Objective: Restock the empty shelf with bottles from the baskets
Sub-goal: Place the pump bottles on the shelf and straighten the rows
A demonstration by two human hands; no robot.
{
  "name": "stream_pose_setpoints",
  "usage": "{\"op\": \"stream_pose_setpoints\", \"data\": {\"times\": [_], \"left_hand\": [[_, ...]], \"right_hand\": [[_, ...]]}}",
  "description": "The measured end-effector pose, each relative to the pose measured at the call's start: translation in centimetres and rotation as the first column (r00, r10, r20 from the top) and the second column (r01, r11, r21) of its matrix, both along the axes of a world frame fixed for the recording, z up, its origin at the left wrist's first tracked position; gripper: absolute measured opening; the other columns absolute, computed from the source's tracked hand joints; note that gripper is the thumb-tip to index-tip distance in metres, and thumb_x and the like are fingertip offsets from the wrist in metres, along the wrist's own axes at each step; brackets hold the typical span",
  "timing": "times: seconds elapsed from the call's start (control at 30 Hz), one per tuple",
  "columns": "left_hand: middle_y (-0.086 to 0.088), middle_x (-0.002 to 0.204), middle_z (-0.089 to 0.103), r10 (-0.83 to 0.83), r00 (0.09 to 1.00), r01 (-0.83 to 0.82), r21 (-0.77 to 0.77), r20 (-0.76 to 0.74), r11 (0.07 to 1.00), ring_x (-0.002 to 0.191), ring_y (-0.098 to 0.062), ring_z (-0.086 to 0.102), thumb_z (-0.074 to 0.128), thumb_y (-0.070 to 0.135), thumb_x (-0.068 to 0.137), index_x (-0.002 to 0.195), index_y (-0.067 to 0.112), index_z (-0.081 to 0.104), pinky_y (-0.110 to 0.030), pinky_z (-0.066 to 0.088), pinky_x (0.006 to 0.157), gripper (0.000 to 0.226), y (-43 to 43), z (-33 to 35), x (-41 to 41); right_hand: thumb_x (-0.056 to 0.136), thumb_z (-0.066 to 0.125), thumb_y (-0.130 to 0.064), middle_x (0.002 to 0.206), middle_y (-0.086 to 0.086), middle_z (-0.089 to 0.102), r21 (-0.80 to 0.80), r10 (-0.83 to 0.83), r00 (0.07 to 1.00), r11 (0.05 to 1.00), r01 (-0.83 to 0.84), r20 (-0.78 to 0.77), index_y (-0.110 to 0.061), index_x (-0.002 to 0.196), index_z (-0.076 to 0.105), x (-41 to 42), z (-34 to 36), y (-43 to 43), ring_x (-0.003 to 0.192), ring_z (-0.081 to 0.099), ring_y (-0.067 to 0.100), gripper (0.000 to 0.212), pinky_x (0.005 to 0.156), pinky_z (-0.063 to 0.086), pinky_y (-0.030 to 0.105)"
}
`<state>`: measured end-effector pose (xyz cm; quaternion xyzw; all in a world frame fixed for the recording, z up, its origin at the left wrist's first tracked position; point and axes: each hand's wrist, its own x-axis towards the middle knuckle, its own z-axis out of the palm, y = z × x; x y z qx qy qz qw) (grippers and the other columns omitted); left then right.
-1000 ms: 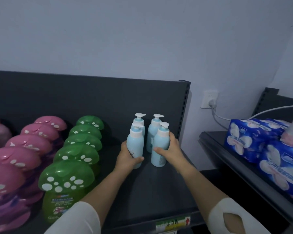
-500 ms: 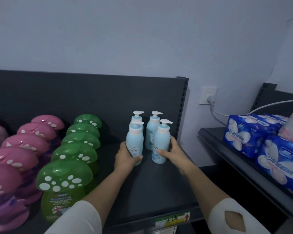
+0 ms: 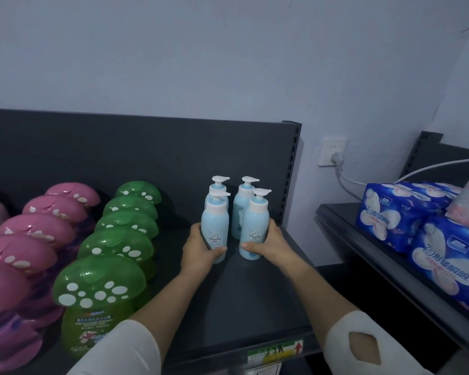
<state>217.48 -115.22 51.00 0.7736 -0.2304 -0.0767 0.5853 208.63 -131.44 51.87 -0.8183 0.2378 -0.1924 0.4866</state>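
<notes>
Holding | left grip (image 3: 199, 251): front-left bottle (image 3: 215, 226), pale-blue, white pump | right grip (image 3: 272, 244): front-right bottle (image 3: 256, 226), alike

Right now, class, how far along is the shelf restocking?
Done: back-left bottle and back-right bottle stand near the rear panel. In hand: left hand grips front-left bottle, right hand grips front-right bottle, both on the shelf. Left: bare shelf nearer the front; baskets are out of view.

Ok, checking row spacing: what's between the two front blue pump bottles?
Head view: only a narrow strip of bare shelf; the left hand grips the left front bottle, the right hand the right front bottle.
</notes>
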Motion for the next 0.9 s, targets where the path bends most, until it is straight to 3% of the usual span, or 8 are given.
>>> {"op": "stream_pose_setpoints", "data": {"times": [0.07, 0.13, 0.27, 0.47, 0.67, 0.77, 0.9], "left_hand": [[-0.006, 0.125, 0.054, 0.038, 0.999, -0.038, 0.018, 0.002, 0.999, 0.112, -0.023, 0.053, 0.08, 0.014, 0.07, 0.129, 0.016, 0.039, -0.035, 0.046, 0.09, 0.072, -0.4, 0.0, 0.0], [-0.006, 0.126, 0.053, 0.037, 0.999, -0.037, 0.016, 0.002, 0.999, 0.113, -0.023, 0.053, 0.079, 0.014, 0.071, 0.13, 0.017, 0.038, -0.035, 0.046, 0.09, 0.073, -0.6, 0.0, -0.1], [-0.004, 0.125, 0.053, -0.038, 0.999, 0.038, 0.008, -0.004, 0.999, 0.105, -0.016, 0.049, 0.074, 0.007, 0.075, 0.138, 0.017, 0.035, -0.027, 0.04, 0.084, 0.075, -0.2, 0.0, -0.3], [-0.008, 0.121, 0.056, 0.012, 1.0, -0.012, 0.037, 0.014, 0.999, 0.101, -0.019, 0.053, 0.076, 0.01, 0.074, 0.13, 0.014, 0.039, -0.031, 0.045, 0.083, 0.067, -0.6, -0.1, -0.1], [-0.008, 0.125, 0.054, 0.042, 0.999, -0.043, 0.055, 0.026, 0.998, 0.112, -0.025, 0.054, 0.076, 0.01, 0.075, 0.132, 0.013, 0.037, -0.03, 0.044, 0.083, 0.069, -1.3, -0.2, -0.3], [-0.008, 0.133, 0.05, 0.039, 0.999, -0.039, 0.067, 0.008, 0.997, 0.12, -0.026, 0.051, 0.076, 0.011, 0.074, 0.138, 0.014, 0.032, -0.035, 0.044, 0.091, 0.078, -0.7, 0.1, -0.3], [-0.014, 0.14, 0.042, 0.054, 0.998, -0.055, 0.099, 0.018, 0.994, 0.128, -0.027, 0.043, 0.077, 0.013, 0.075, 0.144, 0.011, 0.025, -0.037, 0.038, 0.103, 0.086, 1.7, 0.8, -2.4]], "right_hand": [[0.065, 0.085, -0.026, 0.115, -0.004, 0.053, -0.06, -0.116, 0.992, 0.991, 0.119, 0.045, -0.018, 0.124, 0.041, 0.1, 0.0, 0.7, 0.105, 0.054, 0.015, 0.075, 0.088, 0.048, 0.033], [0.071, 0.082, -0.018, 0.112, -0.004, 0.055, -0.049, -0.12, 0.991, 0.991, 0.123, 0.057, -0.018, 0.117, 0.042, -0.1, 0.1, 0.4, 0.102, 0.055, 0.014, 0.062, 0.084, 0.047, 0.029], [0.073, 0.08, -0.012, 0.125, -0.002, 0.059, 0.091, -0.001, 0.999, 0.996, -0.004, 0.052, -0.024, 0.122, 0.044, -1.0, 0.1, -0.7, 0.114, 0.057, 0.016, 0.061, 0.101, 0.047, 0.041], [0.079, 0.074, -0.006, 0.126, 0.001, 0.059, 0.139, 0.044, 0.997, 0.989, -0.051, 0.057, -0.019, 0.131, 0.044, -1.1, 0.3, -0.6, 0.116, 0.057, 0.018, 0.062, 0.103, 0.046, 0.038], [0.082, 0.073, -0.012, 0.134, 0.002, 0.054, 0.058, -0.008, 1.0, 0.998, 0.009, -0.008, -0.018, 0.14, 0.037, -1.1, 0.1, -0.2, 0.122, 0.054, 0.019, 0.069, 0.105, 0.044, 0.04], [0.083, 0.072, -0.013, 0.138, 0.002, 0.049, -0.029, -0.062, 0.998, 0.998, 0.062, -0.023, -0.016, 0.145, 0.03, -1.8, 0.3, 0.8, 0.124, 0.051, 0.021, 0.075, 0.105, 0.042, 0.039], [0.084, 0.071, -0.023, 0.141, 0.01, 0.044, -0.254, -0.201, 0.978, 0.95, 0.181, -0.053, -0.012, 0.144, 0.032, -3.4, 0.5, 2.6, 0.126, 0.048, 0.025, 0.072, 0.103, 0.042, 0.039]]}}
